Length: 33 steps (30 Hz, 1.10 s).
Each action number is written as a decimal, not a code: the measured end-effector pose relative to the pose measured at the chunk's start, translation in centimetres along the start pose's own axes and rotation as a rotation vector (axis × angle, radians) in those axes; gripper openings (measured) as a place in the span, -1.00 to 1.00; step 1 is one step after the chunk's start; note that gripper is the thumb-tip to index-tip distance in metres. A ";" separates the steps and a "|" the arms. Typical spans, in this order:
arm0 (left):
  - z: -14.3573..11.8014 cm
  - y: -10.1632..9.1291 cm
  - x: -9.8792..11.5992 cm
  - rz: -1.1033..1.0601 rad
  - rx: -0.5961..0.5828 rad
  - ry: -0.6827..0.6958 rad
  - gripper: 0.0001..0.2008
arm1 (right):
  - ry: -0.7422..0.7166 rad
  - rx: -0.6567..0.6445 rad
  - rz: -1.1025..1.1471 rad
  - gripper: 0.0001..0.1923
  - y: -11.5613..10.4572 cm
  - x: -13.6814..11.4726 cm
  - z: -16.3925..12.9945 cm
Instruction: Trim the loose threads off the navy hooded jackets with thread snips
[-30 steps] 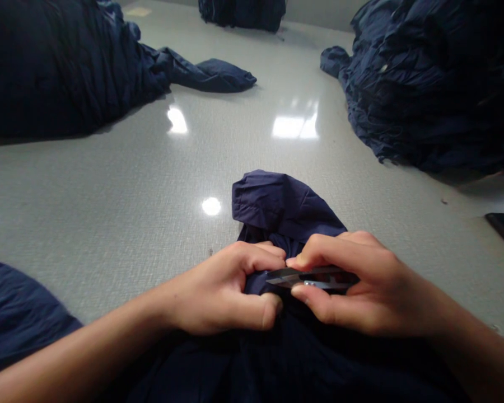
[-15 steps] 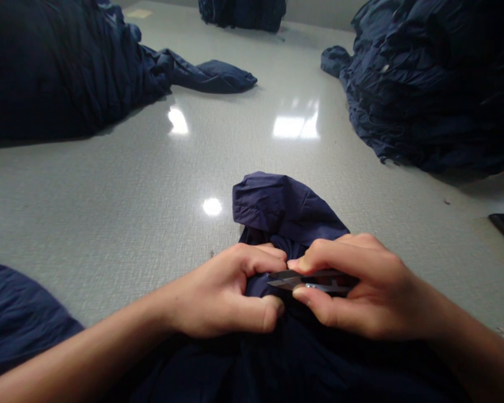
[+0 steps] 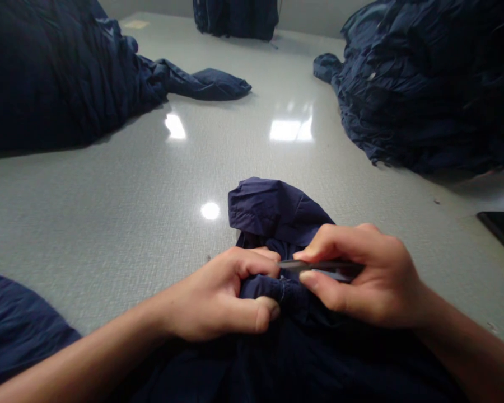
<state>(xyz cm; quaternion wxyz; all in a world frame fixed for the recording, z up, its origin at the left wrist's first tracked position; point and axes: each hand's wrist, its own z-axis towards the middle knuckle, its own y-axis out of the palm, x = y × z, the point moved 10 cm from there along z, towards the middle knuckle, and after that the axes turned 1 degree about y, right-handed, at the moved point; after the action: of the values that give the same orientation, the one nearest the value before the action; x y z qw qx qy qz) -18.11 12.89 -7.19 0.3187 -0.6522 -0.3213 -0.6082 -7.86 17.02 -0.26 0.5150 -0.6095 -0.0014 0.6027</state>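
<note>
Both hands (image 3: pixel 218 296) on navy garment (image 3: pixel 273 210)

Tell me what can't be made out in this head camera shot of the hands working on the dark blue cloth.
- Thread snips: handle end hidden inside the right hand; whether the blade tips meet anything is covered by the left hand.
- Navy garment: its type is unclear, as it is bunched and cut off by the bottom edge.
- Black object: cut off by the right edge.
- Cloth piles: too dark to count pieces.
</note>
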 end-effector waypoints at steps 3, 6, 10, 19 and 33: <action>-0.2 -0.1 0.2 0.010 0.022 0.014 -0.72 | 0.104 0.067 0.120 -0.90 -1.4 1.4 0.1; -0.5 -0.3 0.4 0.040 0.035 0.024 -0.74 | 0.130 0.053 0.143 -0.90 -2.2 1.8 0.1; -1.0 -0.6 0.7 0.090 0.056 0.039 -0.72 | 0.076 -0.022 0.105 -0.88 -2.5 1.1 -0.1; -1.2 -0.8 0.6 0.111 0.080 0.012 -0.68 | 0.001 -0.086 -0.040 -0.88 -2.2 0.1 -0.4; -0.8 -0.4 0.5 0.108 0.050 0.030 -0.71 | -0.139 -0.088 -0.167 -0.86 -0.5 -2.0 -0.8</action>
<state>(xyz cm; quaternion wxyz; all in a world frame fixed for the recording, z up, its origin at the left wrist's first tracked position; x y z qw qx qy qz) -18.89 12.46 -6.66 0.3721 -0.6510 -0.2959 -0.5917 -7.52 15.56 1.29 0.5346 -0.5860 -0.1145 0.5981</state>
